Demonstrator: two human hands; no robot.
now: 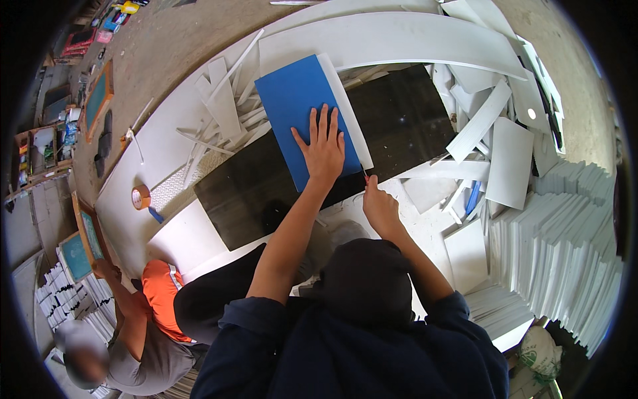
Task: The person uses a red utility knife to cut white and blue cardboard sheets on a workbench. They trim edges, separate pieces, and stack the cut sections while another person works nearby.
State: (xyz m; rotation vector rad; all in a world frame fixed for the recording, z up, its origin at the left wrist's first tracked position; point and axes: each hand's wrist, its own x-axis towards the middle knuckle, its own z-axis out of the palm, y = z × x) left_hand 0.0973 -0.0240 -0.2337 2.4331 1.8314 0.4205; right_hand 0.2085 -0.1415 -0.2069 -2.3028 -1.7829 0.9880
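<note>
At nine o'clock, a roll of tape [140, 197] lies on the pale floor sheet [166, 133], and at seven o'clock another person [143, 326] in an orange and grey top crouches beside stacked framed boards [76, 256]. Moving right, loose white strips [222, 106] lie scattered at eleven o'clock, thin and flat, some crossing each other.

At the centre, a blue sheet [292, 100] rests on a dark glossy slab [392, 126], with a white board [345, 110] showing along the sheet's right edge. The blue surface looks smooth and matte, a clean rectangle tilted toward eleven o'clock. The left hand [323, 147] lies flat on the sheet's lower end, fingers spread, pressing it down. Just right of it, the right hand [377, 203] is closed round a small tool that I cannot make out, its tip at the lower right corner of the white board.

As a judgement, the cut along that edge seems near its close end, since the hand sits at the bottom corner; whether the strip is fully parted cannot be told.

Further right, at two o'clock, more white offcuts [495, 133] pile up, rigid and foam-like. At four o'clock, a tall stack of white panels [565, 233] fans out in neat layers, which suggests many pieces are already finished, while the curved long sheet [399, 36] at twelve o'clock is uncut.
</note>
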